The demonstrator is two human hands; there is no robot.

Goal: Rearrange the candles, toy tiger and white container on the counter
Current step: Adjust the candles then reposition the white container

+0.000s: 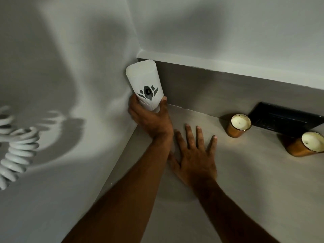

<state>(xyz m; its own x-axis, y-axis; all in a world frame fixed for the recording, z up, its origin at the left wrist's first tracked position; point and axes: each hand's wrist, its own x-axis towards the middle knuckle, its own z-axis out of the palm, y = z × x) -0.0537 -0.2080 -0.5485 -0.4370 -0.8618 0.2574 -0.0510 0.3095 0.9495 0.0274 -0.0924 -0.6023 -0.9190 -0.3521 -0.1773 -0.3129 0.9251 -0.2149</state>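
My left hand (150, 118) grips the lower part of the white container (142, 79), a tall white body with a dark flower-shaped mark, in the counter's far left corner against the wall. Whether its base touches the counter is hidden by my fingers. My right hand (194, 155) lies flat on the counter (245, 190), fingers spread, holding nothing. Two candles in amber glass jars stand to the right: one (239, 125) by the backsplash, the other (310, 144) at the frame's right edge. No toy tiger is in view.
A dark rectangular tray or box (287, 118) sits against the backsplash behind the candles. A white coiled cord (15, 148) hangs on the left wall. The grey backsplash (210, 90) and the white walls close off the corner.
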